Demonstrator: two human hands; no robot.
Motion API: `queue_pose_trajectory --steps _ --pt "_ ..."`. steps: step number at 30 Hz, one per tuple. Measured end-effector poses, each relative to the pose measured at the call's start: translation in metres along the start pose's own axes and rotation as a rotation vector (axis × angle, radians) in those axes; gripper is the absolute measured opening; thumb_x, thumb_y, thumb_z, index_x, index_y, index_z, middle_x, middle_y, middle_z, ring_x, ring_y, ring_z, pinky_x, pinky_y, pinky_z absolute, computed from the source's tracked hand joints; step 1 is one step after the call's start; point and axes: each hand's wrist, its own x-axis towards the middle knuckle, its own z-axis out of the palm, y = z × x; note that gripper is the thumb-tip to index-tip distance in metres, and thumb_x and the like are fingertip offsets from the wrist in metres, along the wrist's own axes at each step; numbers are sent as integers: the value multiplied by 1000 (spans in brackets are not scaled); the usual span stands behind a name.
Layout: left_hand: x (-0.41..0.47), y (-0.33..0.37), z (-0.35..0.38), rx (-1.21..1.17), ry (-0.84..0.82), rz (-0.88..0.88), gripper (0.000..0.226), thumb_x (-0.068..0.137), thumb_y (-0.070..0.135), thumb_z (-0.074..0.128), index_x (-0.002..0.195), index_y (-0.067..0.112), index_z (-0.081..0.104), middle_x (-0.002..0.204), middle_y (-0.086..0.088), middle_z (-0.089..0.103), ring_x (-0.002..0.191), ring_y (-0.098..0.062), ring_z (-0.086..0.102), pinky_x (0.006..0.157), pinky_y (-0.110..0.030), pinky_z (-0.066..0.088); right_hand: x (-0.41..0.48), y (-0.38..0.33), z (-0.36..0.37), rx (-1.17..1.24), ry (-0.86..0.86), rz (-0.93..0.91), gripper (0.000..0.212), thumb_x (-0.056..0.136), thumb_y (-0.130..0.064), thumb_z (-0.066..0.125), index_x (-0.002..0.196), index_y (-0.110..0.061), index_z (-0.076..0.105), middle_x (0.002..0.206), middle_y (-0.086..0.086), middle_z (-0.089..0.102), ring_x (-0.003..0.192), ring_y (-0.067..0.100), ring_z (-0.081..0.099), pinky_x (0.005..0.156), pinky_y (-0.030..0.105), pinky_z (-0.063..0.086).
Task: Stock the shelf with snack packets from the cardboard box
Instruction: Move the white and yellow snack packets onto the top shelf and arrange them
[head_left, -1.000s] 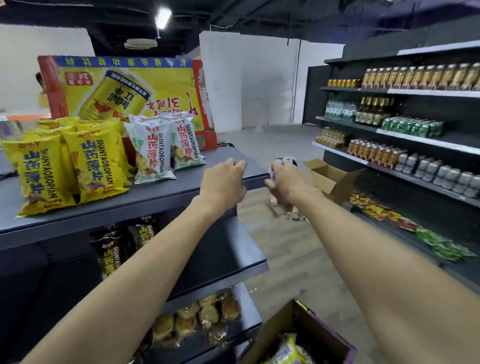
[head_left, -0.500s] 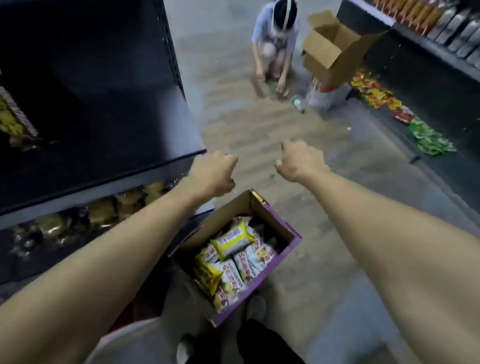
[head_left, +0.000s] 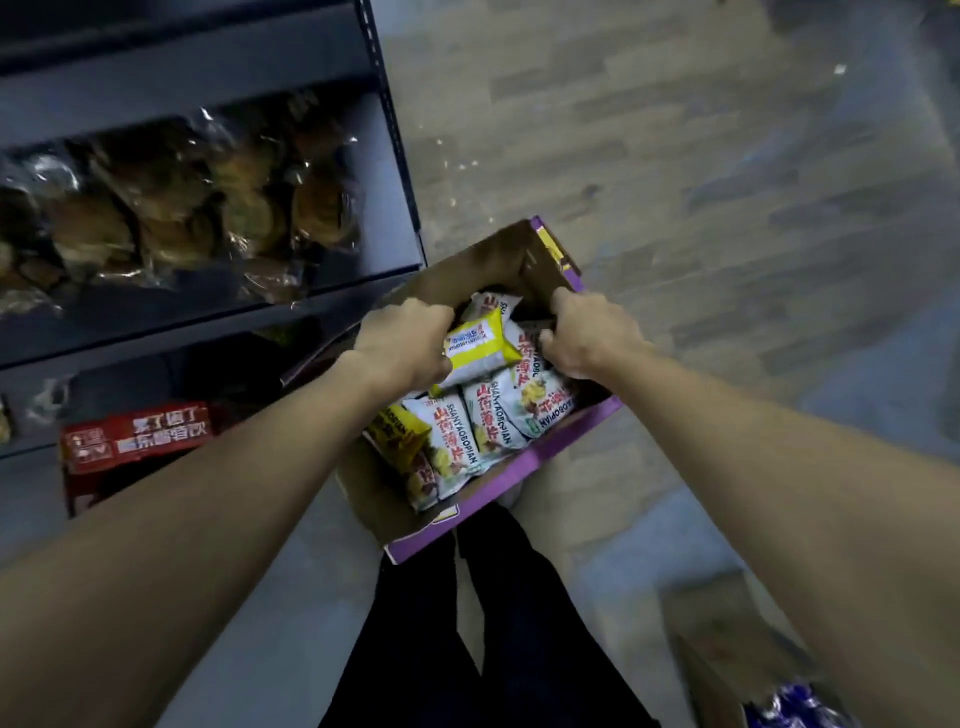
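Though L hand (head_left: 402, 340) grips pkt (head_left: 480, 345), R hand (head_left: 589, 335) unclear.

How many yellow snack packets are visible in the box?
2: one yellow snack packet gripped by the left hand, another in the near-left corner of the purple-edged cardboard box. More may lie hidden beneath.
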Motion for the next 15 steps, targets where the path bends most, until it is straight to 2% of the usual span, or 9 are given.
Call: queue_pose_trajectory --steps 3,9,12,15 --pt "11 -10 36 8 -47 -1 32 83 40 66 105 20 53 109 -10 62 95 -35 62 61 -32 38 18 -2 35 50 -51 20 38 93 -32 54 124 -11 48 126 18 53 114 40 54 87 41 45" --pt "35 -13 95 -34 -131 3 48 84 27 67 127 16 47 118 -11 56 100 -38 60 66 -35 40 49 -3 103 136 -191 173 40 92 -25 57 128 -11 48 128 17 52 114 37 55 75 34 39" --pt "50 -12 116 -48 -119 3 59 84 25 67 136 15 40 125 -13 50 106 -40 57 75 -41 45 62 -1 129 166 -235 243 42 90 -24 61 128 -11 50 129 16 53 115 36 55 78 34 45" --pt "70 -12 130 -107 -78 -6 55 85 22 67 132 10 40 125 -16 47 107 -43 55 79 -46 46 76 6 147 195 -297 293 55 87 -29 67 134 -12 43 135 16 47 120 34 52 88 36 47"
